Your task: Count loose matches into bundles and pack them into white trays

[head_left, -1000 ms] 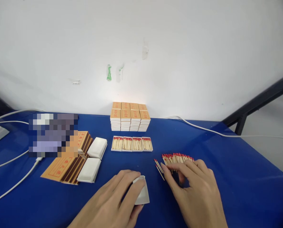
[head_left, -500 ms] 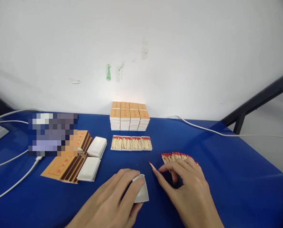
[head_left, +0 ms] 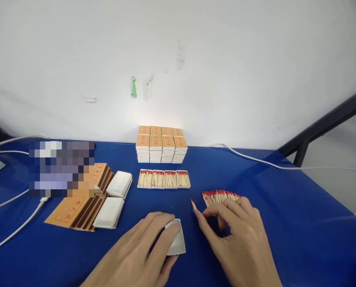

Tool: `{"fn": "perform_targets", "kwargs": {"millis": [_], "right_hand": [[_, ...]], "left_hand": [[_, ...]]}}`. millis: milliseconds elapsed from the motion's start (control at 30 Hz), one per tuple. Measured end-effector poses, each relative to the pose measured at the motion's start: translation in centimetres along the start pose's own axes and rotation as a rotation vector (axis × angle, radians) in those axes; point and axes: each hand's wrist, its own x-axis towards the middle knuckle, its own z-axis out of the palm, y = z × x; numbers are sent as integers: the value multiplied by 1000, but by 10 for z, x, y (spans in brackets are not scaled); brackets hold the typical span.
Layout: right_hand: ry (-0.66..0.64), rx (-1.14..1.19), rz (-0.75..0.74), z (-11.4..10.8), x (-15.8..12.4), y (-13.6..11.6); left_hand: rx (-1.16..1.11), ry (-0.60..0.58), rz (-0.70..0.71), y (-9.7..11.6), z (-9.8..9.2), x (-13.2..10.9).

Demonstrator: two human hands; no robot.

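Observation:
My left hand (head_left: 136, 247) is closed around an empty white matchbox tray (head_left: 178, 243), its open side facing up. To its right, my right hand (head_left: 237, 231) is curled, with thumb and index finger close together. A few red-tipped matches (head_left: 193, 204) stick out past the thumb tip; their lower ends are hidden. Under and behind those fingers lies a loose pile of red-headed matches (head_left: 221, 196), partly covered by the hand. Ahead of the hands is a row of several matchbox trays filled with matches (head_left: 164, 179).
Stacked orange-topped matchboxes (head_left: 161, 143) stand near the wall. At left are white trays (head_left: 109, 212) in stacks and flattened orange sleeves (head_left: 67, 211). A pixelated object (head_left: 61, 167) lies beside them. White cables (head_left: 19, 231) cross the blue table (head_left: 309, 231).
The match ends by my right thumb have turned more upright, and more than one head shows. My left hand still holds the tray. The whole view has shifted slightly.

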Motion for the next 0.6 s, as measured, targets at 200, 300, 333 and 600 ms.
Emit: {"fn": "perform_targets", "kwargs": {"millis": [200,300,333,600], "right_hand": [[-8,16,-28,-3,-3,-1],[4,-8,-55,-3,-6,0],[5,-16,-58,-3,-7,0],[-16,-24,-105,-1,-15,-7]], "left_hand": [[12,-9,-1,0,0,0],[13,-4,2,-1,1,-1],[14,7,5,-1,1,-1],[38,-14,6,1,-4,2]]}}
